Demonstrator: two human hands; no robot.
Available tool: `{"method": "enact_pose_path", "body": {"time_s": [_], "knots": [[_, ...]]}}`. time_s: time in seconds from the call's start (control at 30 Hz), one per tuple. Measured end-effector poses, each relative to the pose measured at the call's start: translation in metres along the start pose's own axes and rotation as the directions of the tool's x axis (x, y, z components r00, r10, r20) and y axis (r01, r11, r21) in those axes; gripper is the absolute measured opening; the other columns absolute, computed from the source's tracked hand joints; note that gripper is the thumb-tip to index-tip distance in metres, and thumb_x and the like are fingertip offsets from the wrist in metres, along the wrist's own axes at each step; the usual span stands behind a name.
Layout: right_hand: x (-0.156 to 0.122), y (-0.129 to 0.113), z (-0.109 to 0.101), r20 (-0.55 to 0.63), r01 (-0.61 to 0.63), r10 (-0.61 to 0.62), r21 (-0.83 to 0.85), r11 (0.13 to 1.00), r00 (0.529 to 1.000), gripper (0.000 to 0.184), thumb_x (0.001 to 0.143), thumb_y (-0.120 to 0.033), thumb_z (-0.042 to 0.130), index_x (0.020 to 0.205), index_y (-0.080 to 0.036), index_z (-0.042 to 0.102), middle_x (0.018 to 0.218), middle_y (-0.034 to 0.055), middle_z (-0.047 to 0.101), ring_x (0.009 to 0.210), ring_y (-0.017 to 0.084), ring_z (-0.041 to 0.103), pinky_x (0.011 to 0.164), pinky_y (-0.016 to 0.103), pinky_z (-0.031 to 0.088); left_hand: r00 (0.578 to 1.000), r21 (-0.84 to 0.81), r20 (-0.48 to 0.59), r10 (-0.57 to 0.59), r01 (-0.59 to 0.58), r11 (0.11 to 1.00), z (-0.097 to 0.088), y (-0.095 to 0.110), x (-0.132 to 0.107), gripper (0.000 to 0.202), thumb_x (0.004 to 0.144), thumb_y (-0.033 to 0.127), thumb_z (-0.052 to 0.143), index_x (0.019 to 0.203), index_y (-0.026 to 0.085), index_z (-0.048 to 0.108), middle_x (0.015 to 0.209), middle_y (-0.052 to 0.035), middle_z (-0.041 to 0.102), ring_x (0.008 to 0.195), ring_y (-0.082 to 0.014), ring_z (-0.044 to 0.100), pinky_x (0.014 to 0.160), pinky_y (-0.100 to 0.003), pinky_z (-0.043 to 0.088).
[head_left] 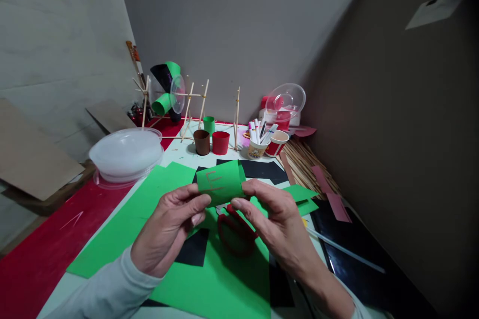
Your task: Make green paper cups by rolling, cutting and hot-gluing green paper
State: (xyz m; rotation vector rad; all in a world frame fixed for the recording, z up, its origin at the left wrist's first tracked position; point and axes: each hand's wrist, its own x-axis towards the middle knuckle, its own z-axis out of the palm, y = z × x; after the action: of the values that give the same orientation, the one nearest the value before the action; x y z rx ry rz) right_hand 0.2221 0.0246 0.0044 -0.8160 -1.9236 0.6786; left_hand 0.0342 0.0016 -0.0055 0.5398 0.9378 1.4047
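Both hands hold a small piece of green paper curled into a roll, with faint pencil marks on its front. My left hand pinches its left edge between thumb and fingers. My right hand pinches the right edge. The roll is held above a large green sheet and black paper lying on the table. Red-handled scissors lie on the green sheet just below my hands.
A clear plastic bowl stands upside down at the left. Brown, red and green paper cups stand behind, by a wooden stick frame. A cup of markers and a bundle of sticks lie at the right.
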Motion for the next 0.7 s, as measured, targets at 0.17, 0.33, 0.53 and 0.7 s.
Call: {"method": "enact_pose_path", "body": {"time_s": [0.17,0.33,0.53,0.7], "knots": [[-0.005,-0.005,0.006,-0.024,-0.014,0.013,-0.024,1.000,1.000,0.020,0.101,-0.026,0.063,0.082,-0.019,0.061,0.072,-0.0039,0.058,0.064,0.010,0.053,0.062,0.021,0.042,1.000,0.042,0.009,0.028,-0.029,0.999,0.002,-0.002,-0.003,0.039,0.039,0.028,0.106,0.061,0.014,0.077,0.050,0.0058,0.058,0.042,-0.0012,0.045,0.041,-0.011,0.038],[-0.005,-0.004,0.007,-0.049,0.030,-0.033,-0.068,0.997,0.998,0.025,0.102,-0.022,0.062,0.078,-0.020,0.054,0.069,-0.0059,0.051,0.061,0.009,0.046,0.060,0.021,0.038,0.999,0.047,0.022,0.029,-0.030,0.998,0.001,-0.002,-0.005,0.037,0.042,0.026,0.106,0.063,0.016,0.077,0.049,0.0051,0.060,0.043,-0.0026,0.048,0.042,-0.010,0.041],[-0.001,0.005,0.006,-0.088,0.131,-0.143,-0.134,0.982,0.986,0.019,0.098,-0.015,0.067,0.081,-0.020,0.059,0.074,-0.0035,0.057,0.066,0.011,0.052,0.064,0.021,0.041,0.998,-0.006,0.061,0.002,-0.002,1.000,0.001,0.005,-0.005,0.036,0.046,0.030,0.105,0.068,0.021,0.078,0.046,0.0067,0.058,0.042,-0.0067,0.056,0.040,-0.012,0.045],[-0.001,0.007,0.007,-0.099,0.170,-0.187,-0.166,0.971,0.977,0.007,0.096,-0.013,0.067,0.092,-0.018,0.065,0.080,-0.0005,0.068,0.069,0.012,0.061,0.067,0.020,0.046,0.992,-0.004,0.115,-0.052,0.053,0.999,-0.001,0.007,-0.005,0.043,0.054,0.042,0.102,0.082,0.016,0.083,0.085,-0.0100,0.083,0.071,-0.0243,0.079,0.065,-0.032,0.068]]}}
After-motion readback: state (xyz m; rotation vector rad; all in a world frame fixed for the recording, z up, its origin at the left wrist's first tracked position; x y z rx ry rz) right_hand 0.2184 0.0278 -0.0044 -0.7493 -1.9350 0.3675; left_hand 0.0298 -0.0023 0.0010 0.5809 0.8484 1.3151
